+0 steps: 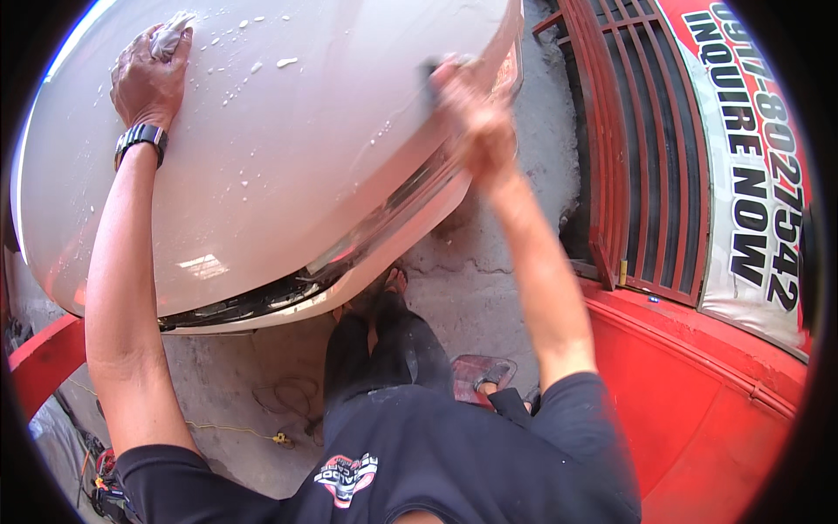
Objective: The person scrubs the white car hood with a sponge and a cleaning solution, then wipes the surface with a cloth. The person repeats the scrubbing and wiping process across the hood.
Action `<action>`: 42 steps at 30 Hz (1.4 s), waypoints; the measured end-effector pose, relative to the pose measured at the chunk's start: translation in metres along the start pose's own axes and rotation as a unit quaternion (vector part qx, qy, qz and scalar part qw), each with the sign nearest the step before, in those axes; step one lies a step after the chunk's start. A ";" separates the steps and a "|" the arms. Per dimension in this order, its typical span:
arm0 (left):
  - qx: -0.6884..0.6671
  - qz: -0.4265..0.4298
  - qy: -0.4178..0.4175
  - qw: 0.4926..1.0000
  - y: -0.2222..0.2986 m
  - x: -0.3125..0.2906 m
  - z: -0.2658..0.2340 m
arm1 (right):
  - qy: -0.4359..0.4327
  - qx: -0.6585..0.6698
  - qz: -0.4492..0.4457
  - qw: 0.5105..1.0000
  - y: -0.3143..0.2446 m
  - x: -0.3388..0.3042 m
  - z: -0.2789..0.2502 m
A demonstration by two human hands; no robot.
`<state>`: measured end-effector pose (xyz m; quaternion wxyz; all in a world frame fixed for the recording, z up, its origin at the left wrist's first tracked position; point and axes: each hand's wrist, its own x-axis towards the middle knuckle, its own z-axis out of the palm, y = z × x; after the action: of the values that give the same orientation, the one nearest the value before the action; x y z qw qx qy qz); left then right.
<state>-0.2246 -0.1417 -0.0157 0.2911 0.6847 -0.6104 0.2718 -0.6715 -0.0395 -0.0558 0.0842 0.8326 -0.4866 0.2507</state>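
A pale, glossy car hood fills the upper left, wet with scattered water drops and white suds. My left hand, with a dark watch on its wrist, rests on the hood at the far left. Its fingers are closed on a crumpled whitish cloth. Near the hood's right edge is my right hand, smeared by motion. It grips a small dark pad, partly hidden by the fingers and too blurred to tell its exact kind.
Below the hood run the car's dark grille and pale bumper. To the right stand a red metal gate, a printed banner and a red panel. A yellow cord lies on the concrete floor at lower left.
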 end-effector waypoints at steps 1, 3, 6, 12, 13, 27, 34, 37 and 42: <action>-0.014 0.003 0.004 1.000 0.012 0.002 0.002 | -0.010 -0.014 0.078 0.997 0.048 0.014 -0.006; 0.002 0.015 0.007 1.000 0.011 0.002 0.005 | 0.017 -0.075 0.083 0.994 0.076 0.041 -0.002; 0.031 0.031 0.005 0.999 -0.005 -0.005 0.008 | 0.036 0.014 0.096 0.995 -0.001 0.014 0.022; 0.035 0.004 -0.010 0.999 -0.004 -0.004 -0.005 | 0.020 0.001 -0.061 0.998 -0.015 -0.008 -0.012; 0.027 0.009 -0.009 1.000 0.006 -0.002 0.000 | 0.069 0.027 -0.012 0.997 0.035 0.014 -0.005; -0.005 0.014 -0.019 1.000 0.016 0.000 -0.009 | -0.039 0.008 0.101 0.994 0.166 0.105 0.000; 0.001 0.014 -0.022 1.000 0.004 -0.003 -0.013 | -0.102 -0.036 0.187 0.976 0.171 0.177 0.013; 0.006 0.013 -0.020 1.000 0.005 -0.005 -0.014 | -0.005 -0.021 0.050 0.998 0.182 0.132 0.025; -0.022 0.017 -0.019 0.999 0.020 0.001 -0.016 | -0.061 -0.098 0.113 0.987 0.236 0.212 0.020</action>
<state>-0.2443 -0.1327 -0.0028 0.2902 0.6727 -0.6331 0.2501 -0.7813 -0.3310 0.0082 0.1064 0.7735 -0.6044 0.1583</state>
